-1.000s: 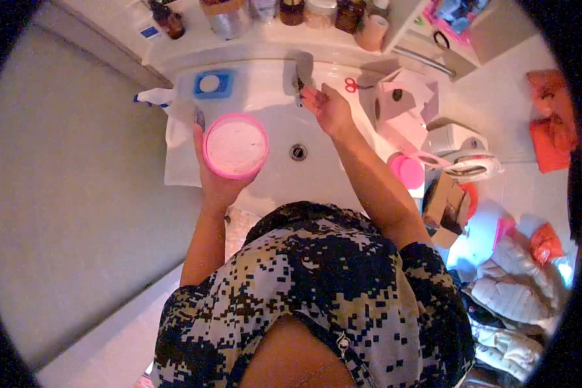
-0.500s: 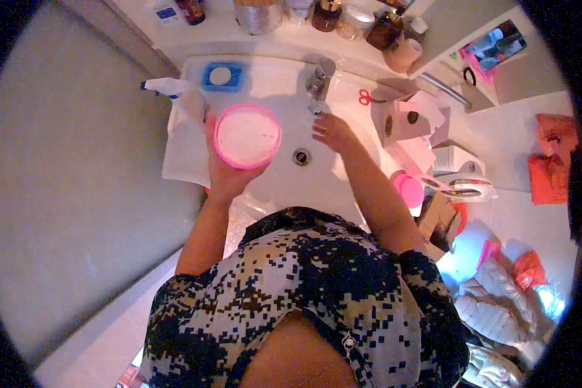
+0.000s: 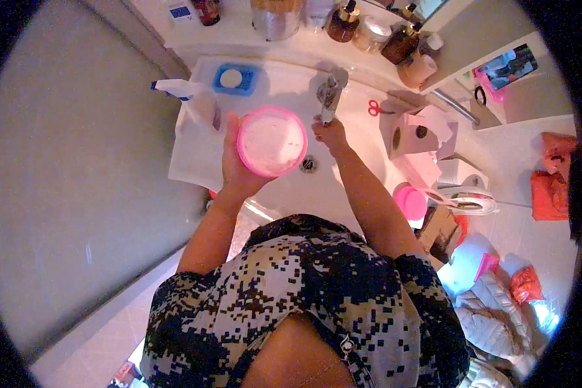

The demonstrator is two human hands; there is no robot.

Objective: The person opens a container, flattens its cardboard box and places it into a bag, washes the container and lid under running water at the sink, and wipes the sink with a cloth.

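My left hand [image 3: 238, 171] grips a round pink-rimmed tub [image 3: 273, 143] from its left and underside, over the basin. Pale white stuff, powder-like, shows inside it with a few small dark specks. At the front end of the chrome faucet [image 3: 330, 100] is my right hand [image 3: 332, 136], its fingers bent around the tip. Below both hands lies the white sink [image 3: 194, 152] with a round drain [image 3: 308, 163], partly beside the tub. A white spray bottle [image 3: 197, 100] stands just left of my left hand.
A white soap bar [image 3: 231, 79] rests on a blue soap dish [image 3: 246, 87] at the back left. Red scissors [image 3: 374, 108] and a tissue box [image 3: 410, 134] are to the right, near a pink lid [image 3: 412, 204]. Bottles and jars [image 3: 372, 33] line the back shelf.
The tub in my left hand has shifted right in view, closer to the drain. My right hand has gone from spread fingers below the faucet to bent fingers at its tip.
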